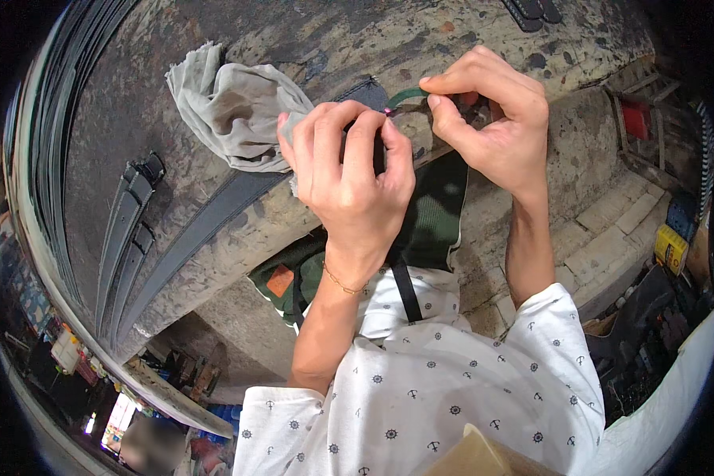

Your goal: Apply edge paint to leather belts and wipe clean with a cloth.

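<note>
Two hands up over a worn, stained concrete bench [174,159]. Left hand [353,170] curled, fingers [373,135] pinched shut on the end of a thin green strap [408,97]; right hand [496,119] pinches the same strap from above, thumb and forefinger closed on it. Strap arcs between the two hands. Crumpled grey rag [234,111] lies soft and frayed on the bench, just beside the left hand. Flat dark webbing belt [206,218] runs diagonally under it
</note>
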Tool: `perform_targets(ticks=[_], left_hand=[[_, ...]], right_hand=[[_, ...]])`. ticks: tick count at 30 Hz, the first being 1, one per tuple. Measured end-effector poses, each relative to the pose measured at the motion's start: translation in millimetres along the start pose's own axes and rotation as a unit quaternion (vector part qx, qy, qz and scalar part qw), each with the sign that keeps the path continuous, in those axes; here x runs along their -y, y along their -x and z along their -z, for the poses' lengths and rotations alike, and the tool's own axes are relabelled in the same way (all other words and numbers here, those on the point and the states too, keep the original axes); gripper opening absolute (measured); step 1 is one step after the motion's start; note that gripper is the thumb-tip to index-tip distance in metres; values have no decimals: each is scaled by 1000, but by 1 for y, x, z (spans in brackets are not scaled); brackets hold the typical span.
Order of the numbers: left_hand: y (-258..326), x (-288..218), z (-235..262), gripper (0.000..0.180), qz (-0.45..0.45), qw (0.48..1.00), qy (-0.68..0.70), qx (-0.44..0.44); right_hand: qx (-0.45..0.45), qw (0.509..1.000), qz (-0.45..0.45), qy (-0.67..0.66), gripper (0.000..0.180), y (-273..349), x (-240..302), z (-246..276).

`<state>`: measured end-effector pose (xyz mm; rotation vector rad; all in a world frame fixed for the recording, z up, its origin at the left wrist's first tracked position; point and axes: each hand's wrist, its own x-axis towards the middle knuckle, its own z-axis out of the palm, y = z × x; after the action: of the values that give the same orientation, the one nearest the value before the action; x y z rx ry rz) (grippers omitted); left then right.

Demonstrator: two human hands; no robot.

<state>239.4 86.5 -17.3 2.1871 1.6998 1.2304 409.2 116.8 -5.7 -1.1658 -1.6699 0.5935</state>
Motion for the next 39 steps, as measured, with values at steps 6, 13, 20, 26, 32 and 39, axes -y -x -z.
perform_targets(ticks=[6,13,20,26,32,39], left_hand=[[0,1,0,19,-3,1000,0,-3],[-6,3,25,15,19,999,49,-4],[-25,54,72,9,27,995,-85,54],[-6,10,35,26,-112,987,-17,113],[-3,11,36,45,-167,978,-41,121],[0,21,36,36,-156,982,-8,102]], right_hand=[[5,1000,9,5,16,-1,1,0],[-38,995,-53,-70,13,0,1,-2],[-139,968,-106,-180,12,0,-2,-4],[-229,929,-101,-273,13,-3,-13,-4],[-227,931,-91,-270,14,-5,-20,-3],[-229,936,-94,-252,13,-8,-18,-10]])
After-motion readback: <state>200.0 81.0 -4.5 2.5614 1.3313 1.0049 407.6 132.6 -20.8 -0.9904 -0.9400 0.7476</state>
